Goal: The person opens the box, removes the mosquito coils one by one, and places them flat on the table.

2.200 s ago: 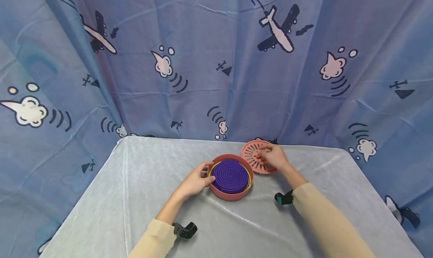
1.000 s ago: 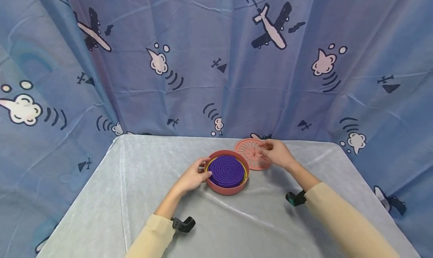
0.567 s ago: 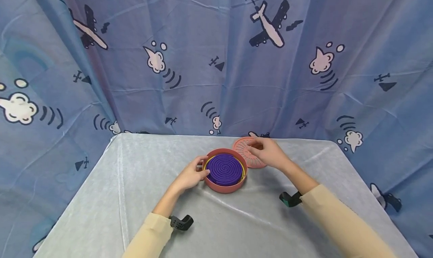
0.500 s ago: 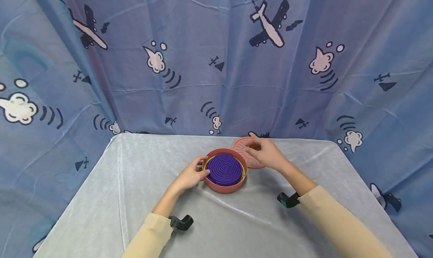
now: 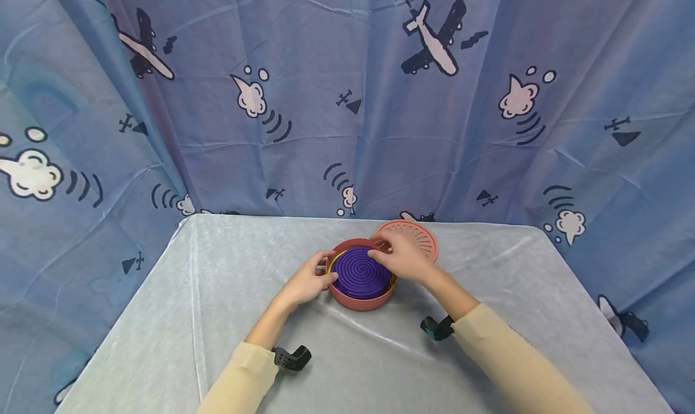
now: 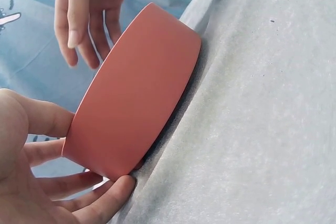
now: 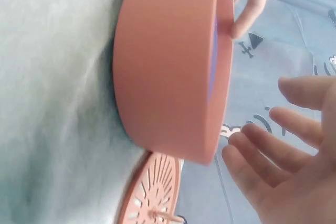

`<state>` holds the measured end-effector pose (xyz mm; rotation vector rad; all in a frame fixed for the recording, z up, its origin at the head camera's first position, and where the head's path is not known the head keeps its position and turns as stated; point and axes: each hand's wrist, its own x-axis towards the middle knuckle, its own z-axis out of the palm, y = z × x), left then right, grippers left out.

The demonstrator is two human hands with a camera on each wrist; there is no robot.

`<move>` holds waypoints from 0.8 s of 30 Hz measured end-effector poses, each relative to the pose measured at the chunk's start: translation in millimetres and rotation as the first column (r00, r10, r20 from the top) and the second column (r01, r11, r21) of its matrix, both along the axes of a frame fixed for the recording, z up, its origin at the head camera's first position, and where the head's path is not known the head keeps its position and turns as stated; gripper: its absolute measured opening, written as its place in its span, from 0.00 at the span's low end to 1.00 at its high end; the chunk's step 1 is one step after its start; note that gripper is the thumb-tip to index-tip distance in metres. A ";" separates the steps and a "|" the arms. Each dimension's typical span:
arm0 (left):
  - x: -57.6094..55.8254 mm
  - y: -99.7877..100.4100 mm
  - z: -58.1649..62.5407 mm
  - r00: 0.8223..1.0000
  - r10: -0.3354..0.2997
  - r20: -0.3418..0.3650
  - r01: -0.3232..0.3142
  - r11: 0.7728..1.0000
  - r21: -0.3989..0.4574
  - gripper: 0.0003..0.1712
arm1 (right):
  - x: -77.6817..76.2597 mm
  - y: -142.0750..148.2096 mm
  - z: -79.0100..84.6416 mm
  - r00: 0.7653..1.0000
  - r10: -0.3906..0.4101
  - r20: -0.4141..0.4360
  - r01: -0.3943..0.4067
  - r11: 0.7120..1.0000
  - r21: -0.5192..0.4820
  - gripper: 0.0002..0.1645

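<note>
A round, coral-coloured mosquito coil box (image 5: 362, 304) stands on the covered table, holding a purple spiral mosquito coil (image 5: 358, 276) with a yellow edge showing round it. My left hand (image 5: 305, 282) grips the box's left side, thumb over the rim and fingers along the outer wall (image 6: 136, 87). Over the far right rim hovers my right hand (image 5: 404, 258), its fingers relaxed and spread; in the right wrist view the fingers (image 7: 249, 166) point at the rim with nothing between them. Partly behind that hand lies the slotted lid (image 5: 420, 236), with a small pin (image 7: 167, 216) at its centre.
A pale grey cloth (image 5: 260, 239) covers the table, with folds in it. Behind hangs a blue curtain (image 5: 304, 40) printed with aeroplanes and clouds. Each wrist wears a black camera mount (image 5: 292, 358).
My right hand has moved left from above the slotted lid to the box's far right rim, uncovering more of the lid. The left hand keeps its hold on the box.
</note>
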<state>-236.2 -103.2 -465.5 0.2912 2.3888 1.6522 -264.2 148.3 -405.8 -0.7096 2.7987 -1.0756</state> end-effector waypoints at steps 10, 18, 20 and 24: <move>-0.4 -1.8 -0.4 1.000 0.000 0.008 0.001 1.000 -0.023 0.31 | -8.8 -18.3 -7.7 0.997 -0.035 0.065 0.028 0.994 0.105 0.27; -1.1 -1.3 -0.3 1.000 -0.001 0.018 0.001 1.000 -0.027 0.31 | -12.6 -27.4 -13.8 0.994 -0.078 0.074 0.067 0.987 0.146 0.28; -0.7 -1.2 -0.4 1.000 -0.005 0.014 0.006 1.000 -0.026 0.31 | -12.7 -29.2 -14.9 0.993 -0.084 0.087 0.071 0.987 0.141 0.28; -0.3 -1.2 -0.6 1.000 -0.007 0.008 0.007 1.000 -0.013 0.31 | -12.8 -31.8 -17.9 0.990 -0.085 0.115 0.070 0.989 0.130 0.28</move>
